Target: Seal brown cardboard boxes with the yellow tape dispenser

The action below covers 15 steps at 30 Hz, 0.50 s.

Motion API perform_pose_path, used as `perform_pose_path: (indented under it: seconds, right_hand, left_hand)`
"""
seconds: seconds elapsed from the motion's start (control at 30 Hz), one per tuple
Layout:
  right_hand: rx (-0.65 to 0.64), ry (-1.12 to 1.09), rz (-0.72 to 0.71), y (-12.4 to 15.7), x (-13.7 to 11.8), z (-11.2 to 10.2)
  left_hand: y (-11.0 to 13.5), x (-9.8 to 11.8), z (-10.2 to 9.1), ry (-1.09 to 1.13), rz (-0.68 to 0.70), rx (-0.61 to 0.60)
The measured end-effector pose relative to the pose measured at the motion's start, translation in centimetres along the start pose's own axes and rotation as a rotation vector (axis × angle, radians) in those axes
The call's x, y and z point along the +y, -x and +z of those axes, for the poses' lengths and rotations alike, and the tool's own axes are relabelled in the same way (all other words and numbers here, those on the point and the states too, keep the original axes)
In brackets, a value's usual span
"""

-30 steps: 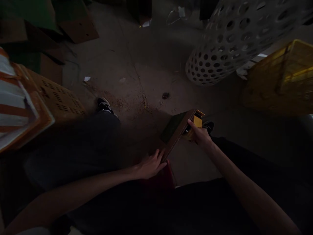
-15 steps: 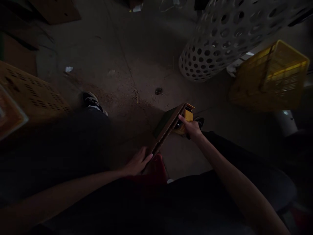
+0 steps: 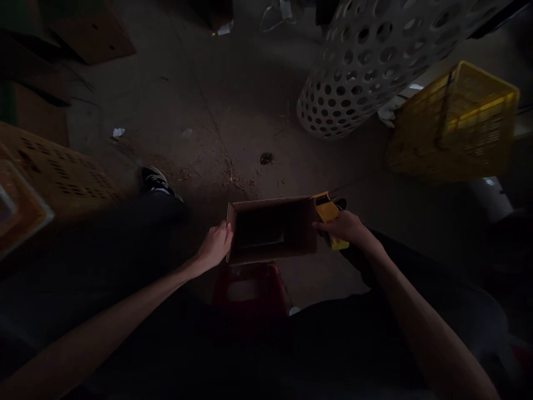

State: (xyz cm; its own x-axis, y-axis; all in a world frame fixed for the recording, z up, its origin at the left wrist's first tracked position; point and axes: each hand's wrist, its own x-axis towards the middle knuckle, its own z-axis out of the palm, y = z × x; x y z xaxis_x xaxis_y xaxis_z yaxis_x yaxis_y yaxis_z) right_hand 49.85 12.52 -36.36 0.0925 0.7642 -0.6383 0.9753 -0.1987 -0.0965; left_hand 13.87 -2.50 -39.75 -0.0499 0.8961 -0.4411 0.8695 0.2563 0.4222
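An open cardboard box (image 3: 306, 233) is held in front of me, its opening facing up and its inside dark. My left hand (image 3: 215, 244) is closed on the box's left wall, the thumb at the rim. At the opposite end, my right hand (image 3: 347, 226) grips a yellow tape dispenser (image 3: 328, 211), and its thumb reaches to the box's right edge. The dispenser lies against the outside of that wall. Dim light hides the details of its roll and blade. Just below the box is a red plastic stool (image 3: 266, 289), partly covered by my clothing.
A tall white basket with round holes (image 3: 345, 83) leans at the upper right, near a yellow plastic crate (image 3: 420, 136). An orange perforated crate (image 3: 66, 172) stands at the left, with cardboard boxes (image 3: 94, 36) behind it. Debris (image 3: 229, 169) litters the concrete floor.
The cardboard went from folded flat and slanted to opened out into a box shape. My left hand moved up and left, my right hand slightly right and down, still with the dispenser.
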Motion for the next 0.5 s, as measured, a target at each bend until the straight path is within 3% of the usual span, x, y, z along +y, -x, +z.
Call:
perform_pose_path:
  seconds: [0.1,0.2,0.37,0.5]
  right_hand:
    - [-0.096,0.01,-0.091,0.7,0.6,0.3]
    - [-0.09,0.068,-0.145,0.6,0.8,1.1]
    - [-0.034,0.216,-0.117,1.0,-0.4,1.8]
    - [0.008,0.228,-0.05,2.1,-2.0,2.8]
  left_hand:
    - [-0.2,0.2,0.8,0.02,-0.033,0.084]
    - [0.1,0.5,1.9,0.062,-0.017,0.192]
    - [0.5,1.0,3.2,0.023,0.042,0.26]
    - [0.4,1.9,3.8,-0.058,-0.003,0.286]
